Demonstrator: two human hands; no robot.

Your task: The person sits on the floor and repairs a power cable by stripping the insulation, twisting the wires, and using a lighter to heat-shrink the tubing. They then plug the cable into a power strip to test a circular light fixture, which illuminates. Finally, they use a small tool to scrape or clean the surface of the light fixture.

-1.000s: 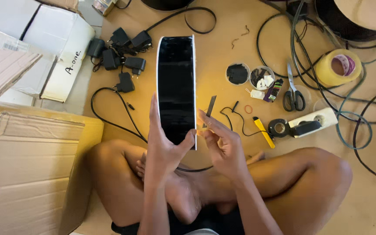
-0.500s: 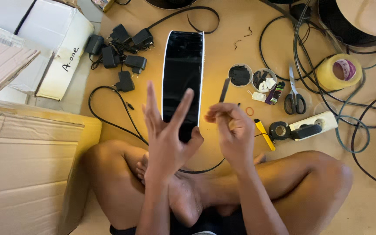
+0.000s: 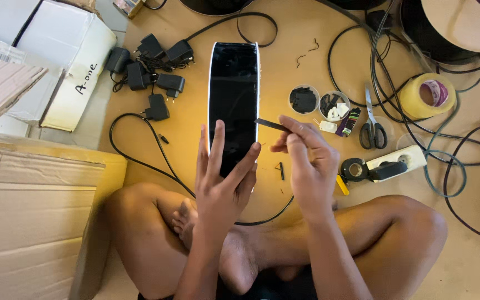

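A long glossy black panel with a white rim [image 3: 233,94] lies on the floor in front of my crossed legs. My left hand [image 3: 220,180] rests flat on its near end, fingers spread apart. My right hand [image 3: 306,161] hovers just right of the panel and pinches a thin dark strip [image 3: 270,124] whose tip points at the panel's right edge. A short black piece [image 3: 282,170] lies on the floor below my right hand.
Several black power adapters [image 3: 151,66] with cables lie at upper left beside white boxes [image 3: 68,61]. Cardboard boxes [image 3: 29,222] stand at left. Two small round dishes of parts [image 3: 318,103], scissors [image 3: 372,125], a yellow tape roll [image 3: 426,94], a power strip [image 3: 401,161] and tangled cables lie to the right.
The panel went from held upright to lying on the floor. My left hand opened and now lies flat on its near end. My right hand lifted the dark strip toward the panel's edge.
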